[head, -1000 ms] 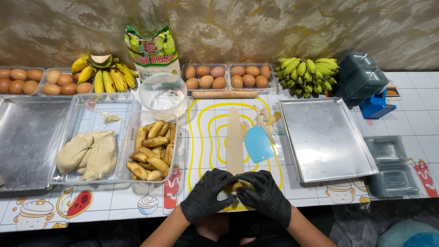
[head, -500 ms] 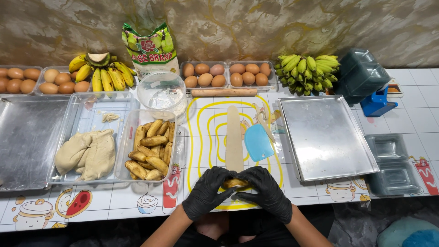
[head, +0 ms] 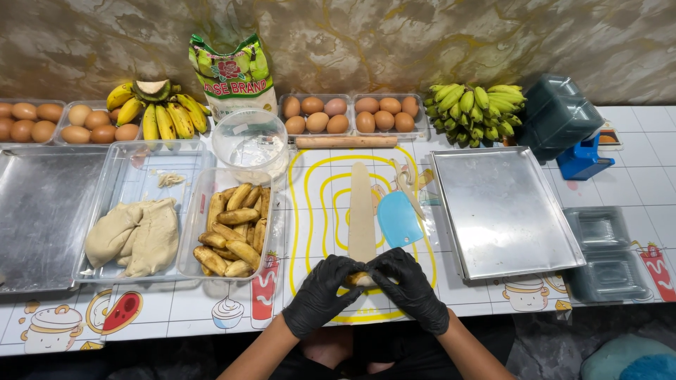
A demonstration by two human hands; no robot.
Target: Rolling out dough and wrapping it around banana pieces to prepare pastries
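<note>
Backdrop: mottled brown-gold wall behind a white tiled counter (head: 637, 204) with cartoon food prints.
Mat: yellow-lined mat (head: 310, 204) at centre, under a long flat dough strip (head: 361, 214) that runs away from the person.
Left hand (head: 320, 294): black glove, fingers curled shut on the strip's near end.
Right hand (head: 412, 290): black glove, fingers likewise closed on that end; both hands meet around a small brown piece (head: 357, 279), mostly hidden.
Beside strip: blue scraper (head: 399, 218), just right of it.
Left: clear tub of fried banana pieces (head: 231, 231); clear tray with dough lumps (head: 134, 236); empty metal tray (head: 42, 211).
Right: metal tray (head: 503, 211); stacked clear boxes (head: 605, 253).
Back row: egg trays (head: 348, 114), rolling pin (head: 345, 141), yellow bananas (head: 158, 112), green bananas (head: 475, 109), flour bag (head: 232, 74), round bowl (head: 248, 141).
</note>
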